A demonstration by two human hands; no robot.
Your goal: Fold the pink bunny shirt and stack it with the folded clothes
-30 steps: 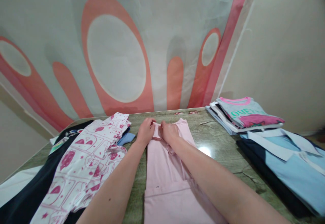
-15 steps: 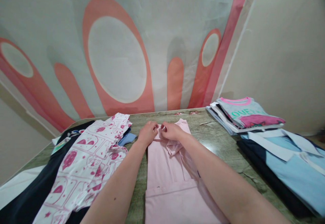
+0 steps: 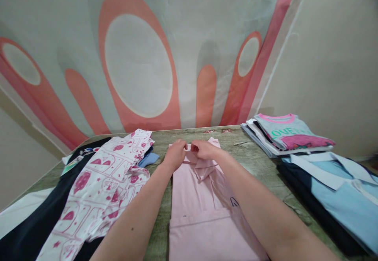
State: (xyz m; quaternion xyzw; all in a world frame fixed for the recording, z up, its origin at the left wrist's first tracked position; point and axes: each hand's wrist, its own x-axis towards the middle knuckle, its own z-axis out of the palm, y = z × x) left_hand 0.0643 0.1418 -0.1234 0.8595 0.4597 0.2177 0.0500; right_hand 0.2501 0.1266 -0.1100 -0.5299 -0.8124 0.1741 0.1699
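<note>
A light pink garment lies lengthwise before me, with a seam or band across its lower part and a small dark print near my right forearm. At its far end, my left hand pinches the top edge with the fingertips curled together. Close beside it, my right hand is closed on the same edge, the thumb and fingers pressed together. Between and below the hands the cloth is bunched into a loose fold. My right forearm hides part of the garment's right side.
On the left of the wooden table lie a white garment with pink prints, a black garment and a blue piece of cloth. Folded shirts and a light blue garment with white bands sit at right. A wall stands behind.
My hands still hold the far edge; the fingers have curled in a little more and shifted slightly. More of the dark print shows beside my right forearm. The view has shifted slightly.
</note>
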